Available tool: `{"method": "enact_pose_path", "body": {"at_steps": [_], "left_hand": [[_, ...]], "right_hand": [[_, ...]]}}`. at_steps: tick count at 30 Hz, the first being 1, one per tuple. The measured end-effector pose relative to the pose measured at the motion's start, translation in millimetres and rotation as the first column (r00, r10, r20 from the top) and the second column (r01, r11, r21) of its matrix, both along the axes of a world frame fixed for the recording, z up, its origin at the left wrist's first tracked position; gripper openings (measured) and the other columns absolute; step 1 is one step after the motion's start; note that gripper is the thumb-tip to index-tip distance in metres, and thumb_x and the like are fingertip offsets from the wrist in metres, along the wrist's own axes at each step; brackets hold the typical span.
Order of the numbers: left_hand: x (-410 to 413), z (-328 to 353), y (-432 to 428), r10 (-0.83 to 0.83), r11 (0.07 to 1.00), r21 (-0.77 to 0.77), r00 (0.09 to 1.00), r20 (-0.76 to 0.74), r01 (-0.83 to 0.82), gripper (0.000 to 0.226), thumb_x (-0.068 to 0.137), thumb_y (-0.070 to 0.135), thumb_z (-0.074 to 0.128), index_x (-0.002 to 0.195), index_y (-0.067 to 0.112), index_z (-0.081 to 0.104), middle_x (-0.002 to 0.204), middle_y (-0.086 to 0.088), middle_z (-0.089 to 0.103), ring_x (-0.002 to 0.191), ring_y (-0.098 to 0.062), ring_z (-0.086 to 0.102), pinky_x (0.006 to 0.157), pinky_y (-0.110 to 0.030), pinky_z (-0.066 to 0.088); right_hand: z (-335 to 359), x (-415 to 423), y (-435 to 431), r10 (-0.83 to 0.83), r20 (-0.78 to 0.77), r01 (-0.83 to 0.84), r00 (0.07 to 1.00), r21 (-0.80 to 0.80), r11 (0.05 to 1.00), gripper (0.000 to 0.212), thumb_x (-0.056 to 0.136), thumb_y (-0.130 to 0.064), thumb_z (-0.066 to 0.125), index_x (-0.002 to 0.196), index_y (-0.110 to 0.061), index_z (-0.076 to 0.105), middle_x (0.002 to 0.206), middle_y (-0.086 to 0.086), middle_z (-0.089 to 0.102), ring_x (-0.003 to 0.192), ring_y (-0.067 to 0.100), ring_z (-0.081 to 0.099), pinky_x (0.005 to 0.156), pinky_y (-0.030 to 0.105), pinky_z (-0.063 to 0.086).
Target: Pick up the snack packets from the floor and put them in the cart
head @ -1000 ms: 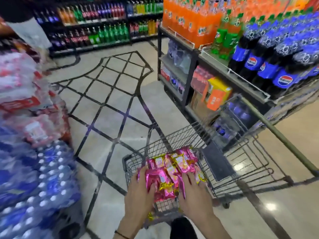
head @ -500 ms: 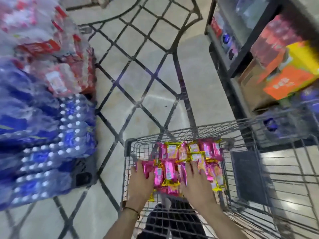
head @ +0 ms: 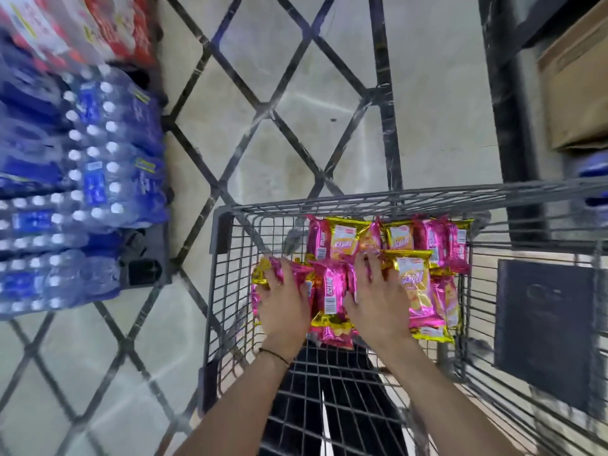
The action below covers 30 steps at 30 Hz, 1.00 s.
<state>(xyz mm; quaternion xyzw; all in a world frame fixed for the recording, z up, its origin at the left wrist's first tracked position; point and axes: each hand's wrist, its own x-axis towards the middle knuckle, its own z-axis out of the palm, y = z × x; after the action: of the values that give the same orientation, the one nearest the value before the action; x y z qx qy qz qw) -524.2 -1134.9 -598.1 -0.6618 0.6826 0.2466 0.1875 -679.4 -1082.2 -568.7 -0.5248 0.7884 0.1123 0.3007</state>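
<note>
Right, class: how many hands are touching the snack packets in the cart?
2. The left hand rests on snack packets near the cart's left wall; the right hand on the middle ones. No others show.

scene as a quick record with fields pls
cart: grey wire shopping cart
packets: pink and gold foil snack packets, piled inside the cart
left hand: palm down on the pile, fingers spread
right hand: palm down on the pile, beside the left
floor: pale tiled floor with dark diagonal lines
left of cart: shrink-wrapped packs of water bottles
right of cart: brown cardboard box on dark shelving
</note>
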Motion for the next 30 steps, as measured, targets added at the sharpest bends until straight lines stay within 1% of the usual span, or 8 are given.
{"method": "enact_pose_path", "body": {"at_steps": [4, 8, 14, 20, 24, 26, 28, 30], "left_hand": [[-4.2, -2.2, 0.9, 0.044, 0.999, 0.006, 0.999, 0.021, -0.044, 0.069, 0.102, 0.045, 0.045, 0.156, 0.023, 0.009, 0.163, -0.018, 0.016, 0.138, -0.053, 0.034, 0.091, -0.057, 0.054], [-4.5, 8.3, 2.2, 0.064, 0.998, 0.001, 0.998, 0.004, -0.064, 0.069, 0.101, 0.048, 0.047, 0.155, 0.024, 0.012, 0.156, -0.015, 0.023, 0.136, -0.048, 0.038, 0.085, -0.052, 0.056], [5.5, 39.7, 13.6, 0.076, 0.997, 0.007, 0.997, -0.028, -0.075, 0.065, 0.099, 0.039, 0.048, 0.153, 0.028, 0.013, 0.155, -0.018, 0.026, 0.134, -0.046, 0.039, 0.092, -0.056, 0.054], [15.9, 93.3, 20.1, -0.071, 0.996, -0.055, 0.997, -0.021, 0.069, 0.058, 0.102, 0.044, 0.041, 0.152, 0.022, 0.023, 0.153, -0.012, 0.035, 0.134, -0.036, 0.041, 0.098, -0.049, 0.051], [24.7, 142.6, 22.1, -0.176, 0.979, -0.108, 0.984, -0.025, 0.172, 0.055, 0.102, 0.044, 0.038, 0.15, 0.022, 0.026, 0.154, -0.011, 0.036, 0.136, -0.033, 0.038, 0.105, -0.052, 0.046], [31.9, 170.9, 23.2, -0.237, 0.963, -0.134, 0.971, -0.021, 0.232, 0.055, 0.102, 0.046, 0.037, 0.151, 0.023, 0.024, 0.156, -0.011, 0.033, 0.14, -0.034, 0.035, 0.107, -0.052, 0.044], [43.6, 197.9, 26.7, -0.302, 0.939, -0.18, 0.953, -0.013, 0.295, 0.057, 0.102, 0.049, 0.036, 0.152, 0.024, 0.024, 0.157, -0.01, 0.032, 0.141, -0.034, 0.033, 0.108, -0.051, 0.042], [57.2, 224.6, 29.9, -0.355, 0.906, -0.25, 0.935, -0.01, 0.342, 0.055, 0.101, 0.05, 0.038, 0.149, 0.023, 0.035, 0.149, -0.01, 0.042, 0.134, -0.033, 0.041, 0.104, -0.051, 0.044]], "right_hand": [[-7.2, 3.5, 6.5, 0.01, -0.026, -0.011, 1.0, -0.046, 0.999, 0.079, 0.095, -0.047, 0.054, 0.157, -0.014, 0.019, 0.164, 0.012, 0.021, 0.117, 0.044, 0.05, 0.089, 0.05, 0.054], [-0.2, 3.3, 10.4, -0.013, -0.009, 0.013, 1.0, -0.054, 0.998, 0.079, 0.095, -0.05, 0.053, 0.157, -0.017, 0.018, 0.165, 0.008, 0.019, 0.122, 0.041, 0.049, 0.088, 0.049, 0.055], [30.6, 0.0, 16.7, -0.024, -0.001, 0.024, 1.0, -0.049, 0.999, 0.078, 0.1, -0.057, 0.039, 0.16, -0.021, 0.006, 0.169, 0.001, 0.002, 0.14, 0.039, 0.034, 0.102, 0.051, 0.047], [82.0, 2.3, 31.1, -0.055, -0.03, 0.052, 0.998, -0.096, 0.994, 0.068, 0.101, -0.052, 0.037, 0.159, -0.02, 0.02, 0.167, 0.004, 0.018, 0.141, 0.041, 0.035, 0.101, 0.052, 0.049], [127.3, 5.8, 43.0, -0.032, -0.012, 0.03, 0.999, -0.132, 0.991, 0.066, 0.104, -0.047, 0.03, 0.161, -0.022, 0.008, 0.169, 0.0, 0.004, 0.15, 0.037, 0.02, 0.119, 0.048, 0.029], [154.1, 10.2, 48.8, -0.032, -0.015, 0.03, 0.999, -0.147, 0.989, 0.065, 0.105, -0.047, 0.027, 0.161, -0.022, 0.003, 0.168, -0.002, 0.002, 0.152, 0.035, 0.016, 0.123, 0.046, 0.021], [184.5, 17.8, 54.6, -0.033, -0.057, 0.023, 0.998, -0.171, 0.985, 0.065, 0.105, -0.046, 0.033, 0.161, -0.02, 0.012, 0.167, 0.002, 0.015, 0.149, 0.035, 0.024, 0.12, 0.045, 0.026], [213.5, 26.9, 59.8, -0.001, -0.138, -0.029, 0.99, -0.218, 0.976, 0.063, 0.1, -0.042, 0.049, 0.154, -0.015, 0.034, 0.155, 0.008, 0.042, 0.138, 0.034, 0.044, 0.109, 0.048, 0.042]]}}
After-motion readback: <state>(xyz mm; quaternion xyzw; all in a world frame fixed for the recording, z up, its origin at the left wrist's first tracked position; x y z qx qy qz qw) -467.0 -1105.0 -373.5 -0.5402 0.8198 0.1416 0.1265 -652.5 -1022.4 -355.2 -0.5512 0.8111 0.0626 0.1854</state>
